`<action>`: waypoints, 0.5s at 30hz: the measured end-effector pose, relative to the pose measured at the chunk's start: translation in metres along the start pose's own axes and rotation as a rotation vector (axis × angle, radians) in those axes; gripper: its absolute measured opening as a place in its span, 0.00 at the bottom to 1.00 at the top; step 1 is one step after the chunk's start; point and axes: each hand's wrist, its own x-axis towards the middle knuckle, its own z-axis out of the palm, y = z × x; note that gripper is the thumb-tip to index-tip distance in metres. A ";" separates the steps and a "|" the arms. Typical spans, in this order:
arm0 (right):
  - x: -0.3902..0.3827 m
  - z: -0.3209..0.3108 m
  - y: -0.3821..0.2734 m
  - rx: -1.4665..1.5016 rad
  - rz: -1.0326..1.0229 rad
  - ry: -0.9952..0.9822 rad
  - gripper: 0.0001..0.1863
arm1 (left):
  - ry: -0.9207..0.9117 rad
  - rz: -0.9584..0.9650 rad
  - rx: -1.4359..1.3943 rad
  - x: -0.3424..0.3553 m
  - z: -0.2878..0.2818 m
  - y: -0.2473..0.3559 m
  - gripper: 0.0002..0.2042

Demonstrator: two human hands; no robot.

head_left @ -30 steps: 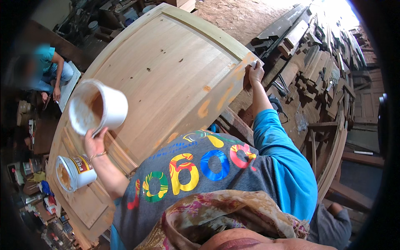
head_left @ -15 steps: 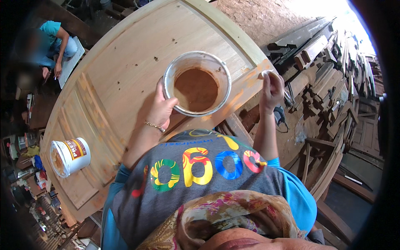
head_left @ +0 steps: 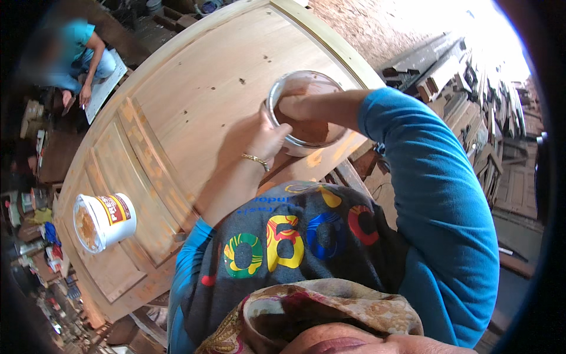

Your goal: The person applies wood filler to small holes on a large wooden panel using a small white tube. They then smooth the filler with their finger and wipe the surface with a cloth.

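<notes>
My left hand (head_left: 269,133) grips the near left rim of a plastic bucket (head_left: 311,131), thumb over the edge, with reddish-brown material inside. My right hand (head_left: 292,107) reaches down into this bucket; its fingers are hidden, so I cannot tell what they hold. Beneath is a large curved-edged wooden panel (head_left: 206,88), pale, with dark knots and orange-brown patches along raised mouldings and edges. A second white bucket (head_left: 112,218) with a yellow-and-red label and orange paste at its mouth lies tipped toward the left on the panel.
A person (head_left: 79,50) in a teal top works low down at the upper left, beside a pale board (head_left: 109,91). Piles of timber offcuts (head_left: 448,76) fill the right side. Assorted tools and clutter (head_left: 41,230) crowd the left. Bare dirt ground (head_left: 354,23) shows beyond the panel.
My left hand has carried the bucket rightward across the panel and tilted its mouth up. My right hand has left the panel's right edge, where it held something pale, and gone into the bucket.
</notes>
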 end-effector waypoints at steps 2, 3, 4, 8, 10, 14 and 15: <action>0.007 0.009 -0.007 -0.328 -0.012 0.019 0.23 | -0.083 -0.199 -0.082 -0.005 -0.005 0.003 0.40; -0.001 0.011 -0.011 -0.271 -0.196 0.093 0.21 | -0.090 -0.149 -0.163 -0.007 -0.009 -0.003 0.40; 0.005 0.011 -0.014 -0.408 -0.186 0.068 0.20 | -0.099 -0.096 -0.241 -0.009 -0.012 -0.008 0.39; 0.013 0.006 -0.019 -0.654 -0.425 0.145 0.14 | -0.016 -0.012 -0.190 -0.017 -0.046 -0.018 0.39; 0.003 -0.004 -0.040 -0.785 -0.621 0.158 0.11 | -0.020 -0.021 -0.218 -0.029 -0.073 -0.006 0.40; -0.075 -0.055 -0.146 -0.210 -0.704 0.012 0.06 | 0.252 -0.124 -0.398 -0.068 -0.137 0.007 0.40; -0.076 -0.067 -0.155 -0.083 -0.684 0.017 0.05 | 0.289 -0.085 -0.415 -0.076 -0.151 0.005 0.40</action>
